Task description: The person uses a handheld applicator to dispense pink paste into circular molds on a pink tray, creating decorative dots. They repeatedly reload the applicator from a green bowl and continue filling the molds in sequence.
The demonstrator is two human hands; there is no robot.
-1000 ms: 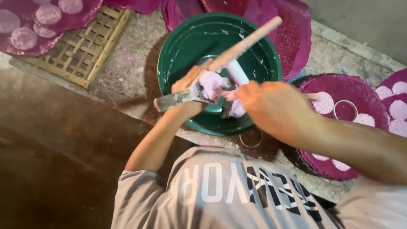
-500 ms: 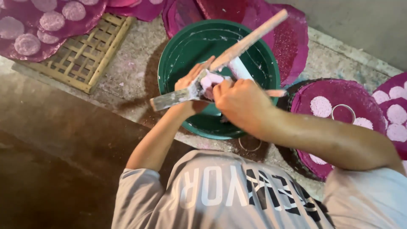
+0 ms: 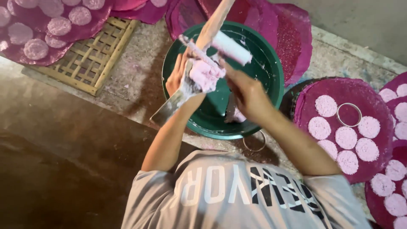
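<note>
Left hand: your left hand (image 3: 180,76) is up over the green basin (image 3: 271,80), fingers wrapped around a lump of pale pink dough (image 3: 206,75) and the flat metal blade (image 3: 169,108) that juts down and left past the rim.
Right hand: your right hand (image 3: 248,95) is closed on a thin tool just right of the dough — what exactly it pinches, you can't tell from here.
Dough: pressed against the blade, held in the air above the basin's middle, not resting in it.
Wooden stick: a long wooden stick (image 3: 214,21) slants up from the dough toward the top edge, with a white roller (image 3: 231,47) crossing beside it.
Basin: round, green, smeared with white inside, sitting on the stained concrete ledge (image 3: 140,80).
Metal ring: a metal ring (image 3: 254,142) lies on the ledge just below the basin's near rim.
Right side: a magenta round mat (image 3: 343,91) carries pink dough discs (image 3: 345,138) — and a second ring (image 3: 349,114) sits among them.
Left side: a bamboo lattice tray (image 3: 87,59) lies well apart from the basin, with more disc-covered magenta mats (image 3: 25,55) overlapping its far corner.
</note>
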